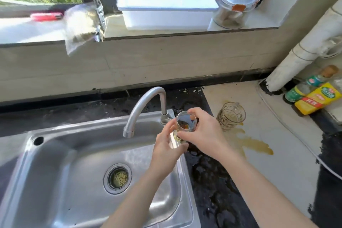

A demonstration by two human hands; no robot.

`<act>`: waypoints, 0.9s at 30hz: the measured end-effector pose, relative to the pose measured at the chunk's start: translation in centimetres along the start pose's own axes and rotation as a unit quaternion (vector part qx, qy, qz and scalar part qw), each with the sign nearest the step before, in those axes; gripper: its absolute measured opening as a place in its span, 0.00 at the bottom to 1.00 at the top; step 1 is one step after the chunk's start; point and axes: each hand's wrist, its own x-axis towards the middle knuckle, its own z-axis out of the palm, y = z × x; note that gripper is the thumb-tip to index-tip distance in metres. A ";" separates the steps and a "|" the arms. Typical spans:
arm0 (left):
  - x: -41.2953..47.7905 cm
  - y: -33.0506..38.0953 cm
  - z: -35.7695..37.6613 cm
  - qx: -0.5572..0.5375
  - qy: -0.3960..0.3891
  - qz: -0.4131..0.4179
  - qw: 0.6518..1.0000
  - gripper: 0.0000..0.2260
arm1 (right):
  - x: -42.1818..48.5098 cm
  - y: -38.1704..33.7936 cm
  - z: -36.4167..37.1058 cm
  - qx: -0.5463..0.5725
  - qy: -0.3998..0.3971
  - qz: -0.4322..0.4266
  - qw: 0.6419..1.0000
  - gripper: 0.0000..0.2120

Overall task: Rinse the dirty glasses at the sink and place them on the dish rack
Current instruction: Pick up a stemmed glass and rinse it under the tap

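- Right hand [201,131]: its grip wraps a small glass [186,121] over the sink [55,153] rim.
- Left hand [166,146]: its grip holds the same glass's side.
- Patterned glass [231,115] stands in a brown spill [253,144].

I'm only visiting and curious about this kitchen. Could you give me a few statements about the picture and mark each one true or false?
1. The left hand and right hand both hold one glass near the faucet. True.
2. Water streams from the faucet. False: none shows at its spout.
3. A second glass stands on the counter by a brownish spill. True.
4. The white box on the windowsill is open. False: its lid is on.
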 end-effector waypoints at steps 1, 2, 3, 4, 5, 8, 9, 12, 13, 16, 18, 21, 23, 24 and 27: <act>-0.5 -0.4 -0.8 0.000 0.006 0.002 1.000 0.31 | -0.8 -1.0 0.7 0.009 -0.008 0.008 1.000 0.24; -0.9 -0.9 -1.8 0.009 0.010 0.009 1.000 0.30 | -1.4 -2.0 1.6 0.020 -0.017 0.017 1.000 0.22; -1.1 -1.3 -2.6 0.023 0.015 0.015 1.000 0.28 | -1.9 -2.7 2.4 0.028 -0.027 0.025 0.999 0.22; -1.2 -2.0 -3.8 0.037 0.016 0.019 0.999 0.27 | -2.3 -3.6 3.5 0.030 -0.038 0.029 0.998 0.24; -1.2 -2.7 -5.1 0.053 0.013 0.016 0.998 0.25 | -2.6 -4.3 4.6 0.030 -0.050 0.036 0.998 0.26; -1.5 -4.8 -7.9 0.080 0.000 -0.001 0.997 0.24 | -2.5 -4.8 6.6 0.072 -0.094 0.078 0.990 0.29; -1.7 -5.4 -8.6 0.080 0.005 -0.010 0.997 0.24 | -2.1 -4.5 7.1 0.078 -0.088 0.093 0.989 0.30; -2.0 -6.7 -10.4 0.076 0.014 -0.025 0.997 0.23 | 0.0 -2.9 8.3 -0.038 0.011 0.087 0.995 0.23; -2.0 -7.0 -10.8 0.075 0.010 -0.026 0.997 0.23 | 0.8 -2.4 8.7 -0.090 0.032 0.087 0.992 0.21; -1.8 -7.7 -11.8 0.069 0.001 -0.037 0.997 0.23 | 3.4 -1.6 9.7 -0.202 0.004 0.116 0.972 0.21; -1.7 -7.8 -12.2 0.057 0.000 -0.037 0.998 0.23 | 4.7 -1.3 10.3 -0.235 -0.028 0.111 0.965 0.18; -1.4 -7.9 -12.4 0.050 -0.002 -0.034 0.998 0.23 | 6.0 -0.8 10.8 -0.323 -0.016 0.076 0.943 0.14; -1.4 -8.0 -12.6 0.047 -0.002 -0.035 0.998 0.23 | 6.5 -0.4 10.9 -0.391 -0.006 0.053 0.919 0.09; -1.4 -8.0 -12.6 0.049 0.000 -0.034 0.998 0.23 | 6.6 -0.2 10.9 -0.417 -0.003 0.043 0.908 0.07; -1.4 -8.1 -12.7 0.054 0.006 -0.032 0.998 0.23 | 6.7 -0.1 10.8 -0.443 -0.006 0.022 0.896 0.06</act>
